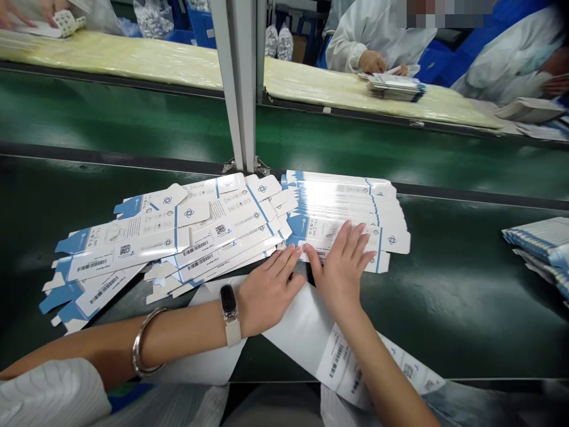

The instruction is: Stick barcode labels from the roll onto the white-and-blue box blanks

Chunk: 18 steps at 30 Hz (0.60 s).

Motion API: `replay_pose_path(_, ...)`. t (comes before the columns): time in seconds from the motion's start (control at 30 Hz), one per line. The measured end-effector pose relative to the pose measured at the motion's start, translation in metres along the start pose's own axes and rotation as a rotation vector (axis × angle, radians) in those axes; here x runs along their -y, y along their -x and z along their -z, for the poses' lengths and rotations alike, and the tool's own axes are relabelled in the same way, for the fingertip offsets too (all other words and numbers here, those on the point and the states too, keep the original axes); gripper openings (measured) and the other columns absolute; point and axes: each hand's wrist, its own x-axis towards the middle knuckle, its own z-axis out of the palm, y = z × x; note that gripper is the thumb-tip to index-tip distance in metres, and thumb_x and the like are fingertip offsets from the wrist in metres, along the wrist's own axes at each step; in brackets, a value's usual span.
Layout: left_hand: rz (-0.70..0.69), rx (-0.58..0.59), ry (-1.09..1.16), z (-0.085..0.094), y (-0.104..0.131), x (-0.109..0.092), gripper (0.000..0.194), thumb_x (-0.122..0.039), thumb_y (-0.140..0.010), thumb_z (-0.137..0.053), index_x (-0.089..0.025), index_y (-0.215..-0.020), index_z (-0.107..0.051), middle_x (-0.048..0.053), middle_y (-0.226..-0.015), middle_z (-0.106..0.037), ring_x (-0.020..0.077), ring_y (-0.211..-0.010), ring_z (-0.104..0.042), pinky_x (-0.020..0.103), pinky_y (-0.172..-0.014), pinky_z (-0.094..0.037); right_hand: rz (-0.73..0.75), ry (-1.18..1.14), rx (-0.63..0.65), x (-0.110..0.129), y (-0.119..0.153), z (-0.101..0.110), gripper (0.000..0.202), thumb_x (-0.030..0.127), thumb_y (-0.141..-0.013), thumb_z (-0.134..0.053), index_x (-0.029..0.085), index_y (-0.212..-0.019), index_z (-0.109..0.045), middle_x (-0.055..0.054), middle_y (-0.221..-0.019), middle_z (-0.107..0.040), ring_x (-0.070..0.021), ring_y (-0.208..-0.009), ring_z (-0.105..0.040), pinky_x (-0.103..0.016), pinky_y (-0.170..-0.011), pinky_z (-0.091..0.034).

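Observation:
Flat blue-and-white cartons lie overlapped in a row (347, 201) on the dark green table (453, 284). My right hand (342, 267) rests on the lower cartons of that row, fingers spread. Beside it, my left hand (271, 284) touches the row's lower left corner, its fingers stretched out. A looser, fanned heap of the same cartons (222, 225) spreads to the left. Beneath my forearms lie a white backing sheet (297, 326) and a strip of printed labels (338, 362). Neither hand grips anything.
A metal post (240, 89) stands behind the cartons. More cartons (542, 249) are stacked at the right edge. Across the green belt (169, 124), people in white work at a yellow-covered bench (311, 83), one with hands at a stack of cartons (393, 88).

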Motion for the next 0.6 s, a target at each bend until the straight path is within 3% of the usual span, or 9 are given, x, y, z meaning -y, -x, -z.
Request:
replay_pose_path(0.2, -0.015, 0.027, -0.019, 0.000, 0.000, 0.001, 0.014, -0.004, -0.082, -0.040, -0.009, -0.085, -0.052, 0.025, -0.134, -0.042, 0.0325, -0.130, -0.034, 0.042, -0.103, -0.039, -0.202, 0.114, -0.051, -0.044, -0.004, 0.011, 0.072, 0.049, -0.091, -0.021, -0.002, -0.142, -0.014, -0.030, -0.146, -0.010, -0.0456, -0.134, -0.007, -0.065, -0.103, -0.007)
replay_pose_path(0.3, -0.017, 0.022, -0.035, -0.001, 0.001, 0.001, 0.013, -0.003, -0.081, -0.041, -0.009, -0.086, -0.051, 0.025, -0.135, -0.041, 0.0327, -0.130, -0.035, 0.042, -0.104, -0.039, -0.294, 0.052, -0.074, -0.064, -0.004, 0.022, 0.071, 0.047, -0.091, -0.021, -0.003, -0.141, -0.014, -0.030, -0.147, -0.009, -0.0440, -0.135, -0.006, -0.062, -0.104, -0.005)
replay_pose_path(0.37, -0.013, 0.008, -0.047, -0.002, 0.002, 0.000, 0.013, -0.003, -0.080, -0.041, -0.009, -0.086, -0.051, 0.025, -0.135, -0.042, 0.0326, -0.130, -0.035, 0.042, -0.104, -0.038, -0.328, -0.045, -0.063, -0.071, -0.001, 0.029, 0.073, 0.048, -0.090, -0.023, -0.002, -0.142, -0.011, -0.028, -0.146, -0.016, -0.0405, -0.135, -0.013, -0.059, -0.106, -0.012)
replay_pose_path(0.5, -0.013, -0.018, -0.063, -0.008, 0.003, -0.001, 0.015, -0.003, -0.077, -0.043, -0.009, -0.087, -0.052, 0.025, -0.134, -0.043, 0.0329, -0.129, -0.036, 0.042, -0.103, -0.038, -0.363, -0.281, -0.022, -0.067, 0.010, 0.037, 0.083, 0.058, -0.082, -0.042, 0.011, -0.144, -0.014, -0.019, -0.137, -0.041, -0.0346, -0.125, -0.039, -0.050, -0.096, -0.039)
replay_pose_path(0.6, -0.010, -0.044, -0.064, -0.013, 0.003, -0.002, 0.014, -0.006, -0.078, -0.045, -0.009, -0.088, -0.053, 0.025, -0.134, -0.043, 0.0334, -0.129, -0.037, 0.043, -0.102, -0.038, -0.382, -0.376, -0.154, -0.062, 0.016, 0.038, 0.080, 0.057, -0.075, -0.054, 0.016, -0.139, -0.031, -0.017, -0.134, -0.044, -0.0352, -0.121, -0.043, -0.052, -0.095, -0.039)
